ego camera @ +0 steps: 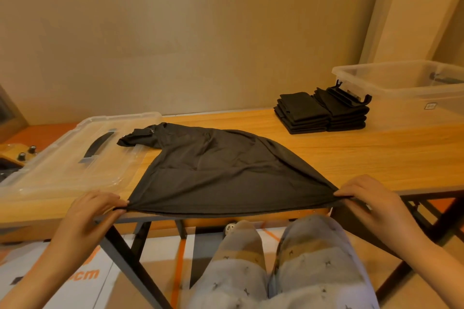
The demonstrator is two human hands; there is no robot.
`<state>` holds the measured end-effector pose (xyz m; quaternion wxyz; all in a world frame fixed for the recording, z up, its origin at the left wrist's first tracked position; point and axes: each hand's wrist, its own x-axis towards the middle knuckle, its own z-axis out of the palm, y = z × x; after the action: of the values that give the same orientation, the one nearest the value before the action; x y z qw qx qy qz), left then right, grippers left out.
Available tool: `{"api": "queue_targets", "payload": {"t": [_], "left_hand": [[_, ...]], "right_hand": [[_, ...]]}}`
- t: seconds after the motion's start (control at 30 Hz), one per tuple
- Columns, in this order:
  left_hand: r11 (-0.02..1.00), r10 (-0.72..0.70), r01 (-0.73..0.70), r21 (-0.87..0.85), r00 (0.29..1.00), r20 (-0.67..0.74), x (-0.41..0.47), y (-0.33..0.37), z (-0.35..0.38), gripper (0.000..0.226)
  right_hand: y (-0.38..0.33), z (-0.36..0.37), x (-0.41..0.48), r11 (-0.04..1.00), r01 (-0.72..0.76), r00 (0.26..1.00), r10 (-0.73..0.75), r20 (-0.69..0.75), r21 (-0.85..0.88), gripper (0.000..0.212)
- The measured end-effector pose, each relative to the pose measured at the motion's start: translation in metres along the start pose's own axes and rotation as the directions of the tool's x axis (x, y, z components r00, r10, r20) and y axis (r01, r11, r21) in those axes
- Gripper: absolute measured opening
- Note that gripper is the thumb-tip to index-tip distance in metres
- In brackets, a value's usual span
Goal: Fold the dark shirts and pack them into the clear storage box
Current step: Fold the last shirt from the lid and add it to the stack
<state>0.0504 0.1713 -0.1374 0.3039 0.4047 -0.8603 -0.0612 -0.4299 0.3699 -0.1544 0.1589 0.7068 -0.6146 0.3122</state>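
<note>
- Hem of the dark shirt lay along the near edge of the surface, collar far and leftward, so its long axis ran away from the person.
- At the hem the left hand pinched the near-left corner and the right hand the near-right, cloth taut between them.
- The clear storage box stood far right, nearer the right hand, beside folded stacks.

shirt left of stacks; box (maybe touching) rightmost.
</note>
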Motion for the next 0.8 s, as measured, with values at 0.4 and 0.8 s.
{"api": "queue_targets", "payload": {"t": [0.4, 0.8], "left_hand": [[0.955, -0.177, 0.175, -0.238, 0.984, 0.014, 0.075, 0.003, -0.014, 0.021], [0.95, -0.218, 0.097, -0.296, 0.886, -0.41, 0.374, -0.005, -0.123, 0.013]], "right_hand": [[-0.001, -0.004, 0.107, 0.882, -0.38, 0.925, 0.353, 0.145, 0.277, 0.031], [0.074, -0.029, 0.405, 0.625, -0.388, 0.792, 0.602, -0.102, 0.677, 0.024]]}}
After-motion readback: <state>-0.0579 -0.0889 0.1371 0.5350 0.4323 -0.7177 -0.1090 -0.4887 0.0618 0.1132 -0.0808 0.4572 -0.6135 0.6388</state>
